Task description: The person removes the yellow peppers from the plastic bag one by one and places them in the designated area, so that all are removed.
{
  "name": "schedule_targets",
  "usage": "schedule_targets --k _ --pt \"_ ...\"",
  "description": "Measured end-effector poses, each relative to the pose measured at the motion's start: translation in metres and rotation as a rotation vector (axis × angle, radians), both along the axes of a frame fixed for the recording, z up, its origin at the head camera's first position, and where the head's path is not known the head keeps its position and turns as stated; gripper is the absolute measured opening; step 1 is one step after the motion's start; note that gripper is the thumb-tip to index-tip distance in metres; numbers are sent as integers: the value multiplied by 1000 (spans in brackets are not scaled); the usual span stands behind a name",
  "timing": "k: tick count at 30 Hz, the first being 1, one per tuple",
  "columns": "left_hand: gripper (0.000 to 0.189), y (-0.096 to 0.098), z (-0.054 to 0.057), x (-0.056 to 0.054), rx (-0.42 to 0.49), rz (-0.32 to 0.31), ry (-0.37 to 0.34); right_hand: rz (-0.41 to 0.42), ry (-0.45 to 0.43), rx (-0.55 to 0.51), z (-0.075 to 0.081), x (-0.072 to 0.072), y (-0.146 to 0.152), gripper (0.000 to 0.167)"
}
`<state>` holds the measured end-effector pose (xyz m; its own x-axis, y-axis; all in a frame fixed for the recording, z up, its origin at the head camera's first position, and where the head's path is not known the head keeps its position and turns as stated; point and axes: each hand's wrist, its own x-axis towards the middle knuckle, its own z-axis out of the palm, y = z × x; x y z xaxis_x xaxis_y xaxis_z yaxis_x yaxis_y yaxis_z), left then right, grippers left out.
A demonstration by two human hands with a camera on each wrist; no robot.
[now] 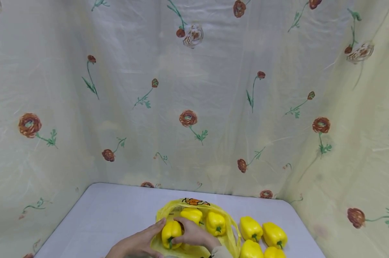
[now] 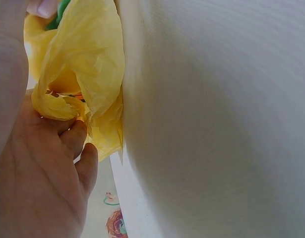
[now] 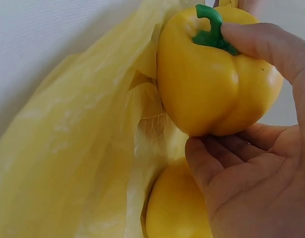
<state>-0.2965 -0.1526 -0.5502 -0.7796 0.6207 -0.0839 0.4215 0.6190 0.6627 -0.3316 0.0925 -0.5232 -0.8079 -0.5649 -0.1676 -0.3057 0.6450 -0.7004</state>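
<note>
A yellow bell pepper (image 1: 171,231) with a green stem is at the left side of a yellow plastic bag (image 3: 78,148). My right hand (image 1: 195,234) grips this pepper, thumb beside the stem and fingers on the far side, as the right wrist view shows. At the bag's left edge, my left hand (image 1: 137,243) holds the bunched rim of the bag (image 2: 100,59) in curled fingers; some of its fingertips are hidden by the plastic. Two more peppers, one at the back (image 1: 191,215) and one at the right (image 1: 216,224), lie inside the bag.
Several yellow bell peppers (image 1: 250,228) are grouped on the white table (image 1: 117,208) just right of the bag. Flower-patterned curtains (image 1: 213,143) hang behind the table and along both sides.
</note>
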Motion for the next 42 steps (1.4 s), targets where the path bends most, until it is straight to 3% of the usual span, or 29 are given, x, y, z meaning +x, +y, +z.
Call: schedule_targets --k 18,35,42 --pt "104 2 -1 -2 -20 9 -2 -27 -95 -110 -4 4 7 78" --pt "105 2 5 3 -16 2 12 -47 -92 -171 -8 9 17 78" --pt "106 3 2 1 -7 26 -6 -58 -93 -176 -9 11 21 79"
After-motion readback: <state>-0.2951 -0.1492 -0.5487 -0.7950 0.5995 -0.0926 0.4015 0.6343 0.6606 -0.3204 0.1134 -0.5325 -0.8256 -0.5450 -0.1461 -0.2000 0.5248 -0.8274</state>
